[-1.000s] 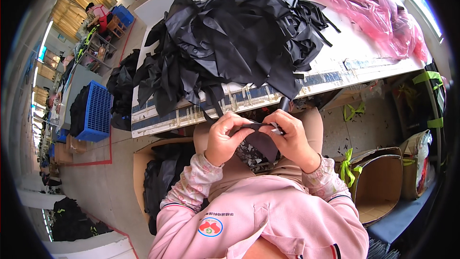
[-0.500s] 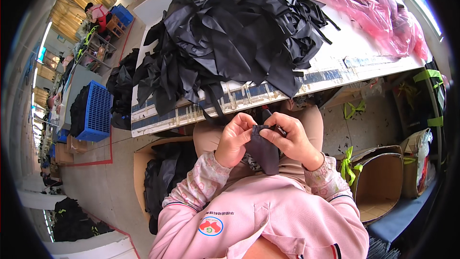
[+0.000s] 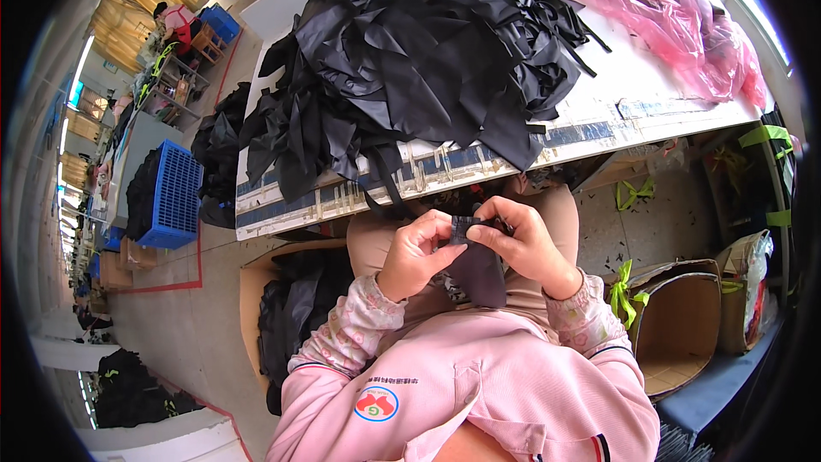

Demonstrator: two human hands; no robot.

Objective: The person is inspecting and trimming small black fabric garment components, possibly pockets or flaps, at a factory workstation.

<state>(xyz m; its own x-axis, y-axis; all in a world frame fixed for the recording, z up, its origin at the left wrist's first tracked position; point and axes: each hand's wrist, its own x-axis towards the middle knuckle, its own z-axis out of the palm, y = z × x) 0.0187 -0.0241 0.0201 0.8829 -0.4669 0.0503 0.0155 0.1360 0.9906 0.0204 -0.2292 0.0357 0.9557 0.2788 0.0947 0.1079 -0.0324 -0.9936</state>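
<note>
person seated at the white worktable (image 3: 650,94), both forearms brought up from the lap, elbows bent, pink sleeves with a small print at the cuffs. left hand (image 3: 416,250) and right hand (image 3: 520,244) meet in front of the chest, just below the table edge, above the thighs.

between them: a small dark fabric piece (image 3: 479,269). its top edge is pinched by both hands; the rest hangs down flat over the lap. left hand: fingers curled inward, thumb pressing toward the fabric's upper left corner, knuckles facing up. right hand: fingers bent over the upper right corner, thumb tucked underneath, wrist angled slightly inward. both hands clamped on the piece, fingertips nearly touching each other across its top edge. exact grip under the fingers is hidden.

on the table, well above the hands: a large heap of black fabric pieces and straps (image 3: 419,68), several strips spilling over the near edge. to the far right of the table, a crumpled pink plastic bag (image 3: 676,21).

floor level: open cardboard box (image 3: 684,334) just right of the person's right elbow, green ties on it. cardboard box with black fabric (image 3: 291,316) at the left side. blue plastic crate (image 3: 175,197) farther left, beside the table end.
</note>
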